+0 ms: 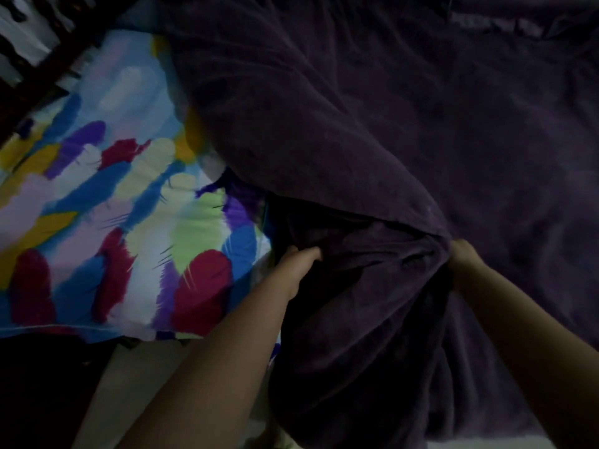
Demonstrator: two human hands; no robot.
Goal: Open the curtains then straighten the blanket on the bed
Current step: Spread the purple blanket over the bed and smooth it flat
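A dark purple fleece blanket (pixel 372 124) covers most of the bed, bunched into folds at the near edge and hanging over the side. My left hand (pixel 296 268) grips a fold of the blanket near the bed's edge, fingers curled into the fabric. My right hand (pixel 465 257) clutches a gathered bunch of the same blanket a little to the right, its fingers buried in the cloth. To the left lies a bare stretch of bed sheet (pixel 97 196) with a bright feather print. No curtains are in view.
A dark wooden headboard or bed frame (pixel 39 79) runs along the upper left. Pale floor (pixel 129 384) shows below the bed's near edge. The room is dim.
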